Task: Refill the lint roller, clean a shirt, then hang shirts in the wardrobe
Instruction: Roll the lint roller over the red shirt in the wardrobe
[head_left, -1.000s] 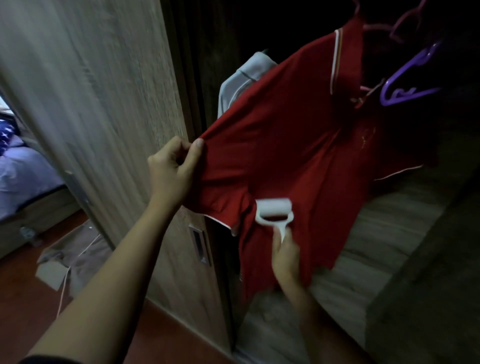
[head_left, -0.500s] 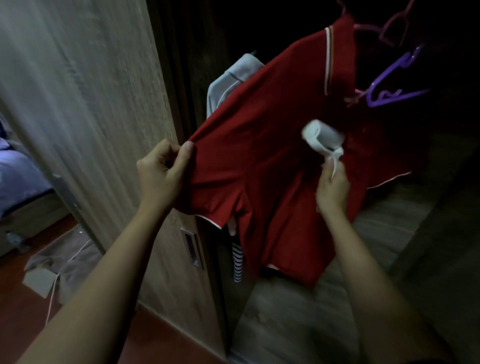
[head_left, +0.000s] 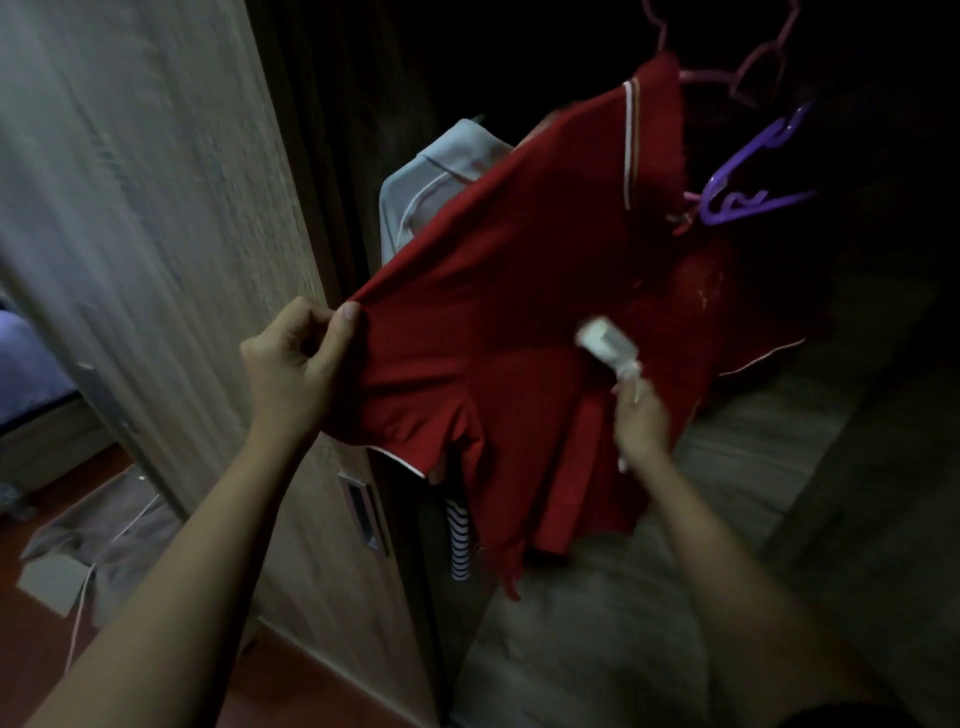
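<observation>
A red polo shirt (head_left: 498, 322) with white trim hangs on a pink hanger (head_left: 748, 67) inside the dark wardrobe. My left hand (head_left: 296, 369) pinches the shirt's left edge and pulls the cloth taut toward the door. My right hand (head_left: 641, 426) grips the handle of a white lint roller (head_left: 608, 345), whose roll lies against the shirt's front, right of centre. The roller and right hand are blurred by motion.
A wooden wardrobe door (head_left: 156, 234) with a recessed handle (head_left: 363, 514) stands at left. A grey shirt (head_left: 436, 182) and a striped garment (head_left: 460, 540) hang behind the red one. A purple hanger (head_left: 748, 192) hangs at right. A wooden shelf (head_left: 675, 519) lies below. A box (head_left: 67, 566) sits on the floor.
My right hand first carried the roller up the shirt front from the lower hem toward the chest, then back down toward the middle. My left hand kept its hold on the edge.
</observation>
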